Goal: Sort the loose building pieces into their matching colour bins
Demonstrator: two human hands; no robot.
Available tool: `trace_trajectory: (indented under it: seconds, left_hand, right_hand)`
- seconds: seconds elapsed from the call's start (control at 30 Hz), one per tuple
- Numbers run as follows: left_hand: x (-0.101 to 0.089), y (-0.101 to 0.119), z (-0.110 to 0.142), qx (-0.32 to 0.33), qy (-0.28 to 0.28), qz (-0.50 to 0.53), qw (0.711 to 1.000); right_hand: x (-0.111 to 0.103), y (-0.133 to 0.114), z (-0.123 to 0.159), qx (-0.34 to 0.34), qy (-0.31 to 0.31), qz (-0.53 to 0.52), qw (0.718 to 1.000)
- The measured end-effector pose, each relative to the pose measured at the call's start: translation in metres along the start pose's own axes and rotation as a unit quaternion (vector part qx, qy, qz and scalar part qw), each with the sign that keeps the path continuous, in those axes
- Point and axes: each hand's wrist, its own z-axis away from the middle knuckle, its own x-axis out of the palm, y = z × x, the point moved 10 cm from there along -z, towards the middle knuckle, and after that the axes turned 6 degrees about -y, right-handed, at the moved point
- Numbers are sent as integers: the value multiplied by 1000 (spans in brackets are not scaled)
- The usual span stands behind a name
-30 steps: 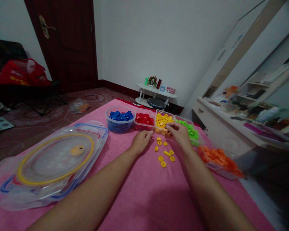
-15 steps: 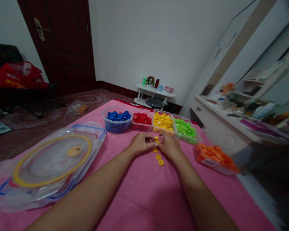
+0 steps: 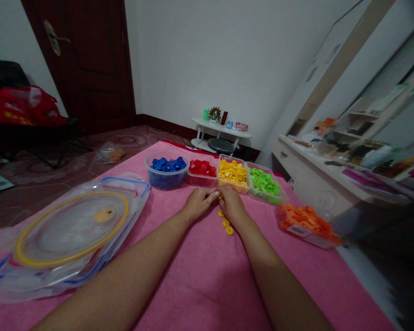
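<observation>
Over the pink cloth, my left hand and my right hand meet at the fingertips. Both are closed around a small yellow piece, which is mostly hidden by the fingers. From below my right hand, a short line of round yellow discs runs toward me on the cloth. Just beyond my fingers stands a clear tub of yellow pieces. Tubs of red pieces and green pieces flank it.
A round tub of blue pieces stands at the far left of the row. Orange pieces fill a tub near the right edge. Stacked clear lids cover the table's left side. A white dresser stands at right.
My hands have drawn closer together, and the fingertips now meet over the yellow piece. Fewer yellow pieces show between them. The view has shifted slightly.
</observation>
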Motion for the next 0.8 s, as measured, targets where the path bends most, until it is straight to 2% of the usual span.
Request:
trace_trajectory:
  seconds: [0.1,0.2,0.3,0.43,0.53,0.67,0.8]
  left_hand:
    - [-5,0,0,-3,17,12,1000]
    - [-12,-1,2,-18,39,29,999]
    - [-15,-1,3,-29,49,52,997]
    - [-15,-4,3,-37,53,57,996]
    - [-13,-8,3,-43,54,67,995]
    - [-12,-12,3,-48,51,77,995]
    - [-12,-13,2,-45,55,70,995]
  right_hand:
    - [-7,-2,-2,-21,26,-33,999]
    - [-24,3,0,-17,42,-83,996]
    - [-33,2,4,-17,-4,-112,994]
    - [-19,-14,18,-30,-131,-75,988]
    - [-3,-22,25,-12,-187,-25,982]
    - [2,-27,25,-9,-172,5,985]
    - [5,-22,24,-2,-160,-54,986]
